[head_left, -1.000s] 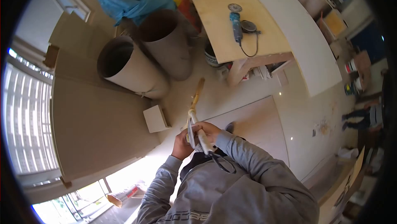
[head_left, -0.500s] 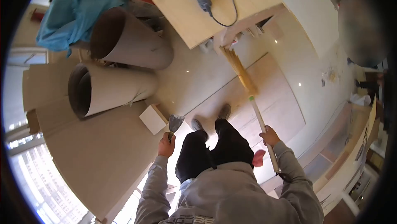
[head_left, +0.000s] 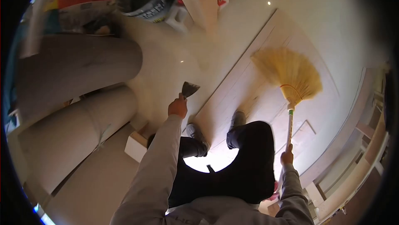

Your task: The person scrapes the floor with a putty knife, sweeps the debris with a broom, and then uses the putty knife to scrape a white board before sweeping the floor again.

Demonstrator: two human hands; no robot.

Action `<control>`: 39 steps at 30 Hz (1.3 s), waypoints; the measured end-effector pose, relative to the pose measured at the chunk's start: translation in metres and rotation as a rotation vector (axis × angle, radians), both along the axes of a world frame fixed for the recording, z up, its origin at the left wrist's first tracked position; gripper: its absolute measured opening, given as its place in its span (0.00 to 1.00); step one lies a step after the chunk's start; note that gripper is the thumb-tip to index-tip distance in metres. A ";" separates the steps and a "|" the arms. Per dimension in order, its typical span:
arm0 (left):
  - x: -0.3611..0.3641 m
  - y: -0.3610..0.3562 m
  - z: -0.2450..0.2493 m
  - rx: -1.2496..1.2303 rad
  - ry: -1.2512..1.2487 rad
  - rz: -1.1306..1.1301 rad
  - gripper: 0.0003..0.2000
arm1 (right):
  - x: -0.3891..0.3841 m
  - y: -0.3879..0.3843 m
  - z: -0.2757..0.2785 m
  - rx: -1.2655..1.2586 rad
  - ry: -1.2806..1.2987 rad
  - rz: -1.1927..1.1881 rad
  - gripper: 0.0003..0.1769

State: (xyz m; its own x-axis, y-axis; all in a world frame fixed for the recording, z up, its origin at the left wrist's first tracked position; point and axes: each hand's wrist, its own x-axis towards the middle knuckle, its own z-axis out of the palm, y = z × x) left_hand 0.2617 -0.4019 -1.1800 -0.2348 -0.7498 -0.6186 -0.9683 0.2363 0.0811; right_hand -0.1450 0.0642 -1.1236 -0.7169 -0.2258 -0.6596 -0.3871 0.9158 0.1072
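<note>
- Yellow bristles fan out at the far end of the broom (head_left: 289,75), above the right-hand part of a pale board (head_left: 235,90) that lies on the floor (head_left: 164,73); whether they touch it, I cannot tell.
- The right hand (head_left: 287,155) has its grip closed round the broom's handle, which runs up from it to the bristles.
- The left hand (head_left: 178,107) has its grip closed on the handle of a scraper (head_left: 190,89), whose dark, flared blade points away from the person, over the floor just beyond the board's left edge.
- Of the two shoes, the right shoe (head_left: 237,119) is on the board; the left shoe (head_left: 196,132) is near the board's left edge.
- A dark roll (head_left: 81,60) and a pale roll (head_left: 79,121) lie side by side on the left, with a small box (head_left: 136,147) near the pale one's end.
- Farther off on the floor stand a black bucket (head_left: 145,6) and, just beside it, a white jug (head_left: 178,18).
- A red and white bag (head_left: 85,2) is left of the bucket, its edges blurred.
</note>
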 end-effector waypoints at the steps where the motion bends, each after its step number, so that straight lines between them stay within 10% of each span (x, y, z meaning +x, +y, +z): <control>1: -0.011 -0.001 -0.021 0.006 -0.009 -0.012 0.21 | 0.003 0.017 -0.018 -0.014 -0.010 -0.020 0.33; 8: -0.082 -0.035 -0.172 -0.008 -0.018 -0.189 0.27 | 0.034 0.090 -0.139 -0.012 0.030 -0.285 0.29; 39: -0.114 -0.023 -0.163 0.125 -0.023 0.000 0.26 | 0.048 0.054 -0.203 -0.156 0.016 -0.259 0.18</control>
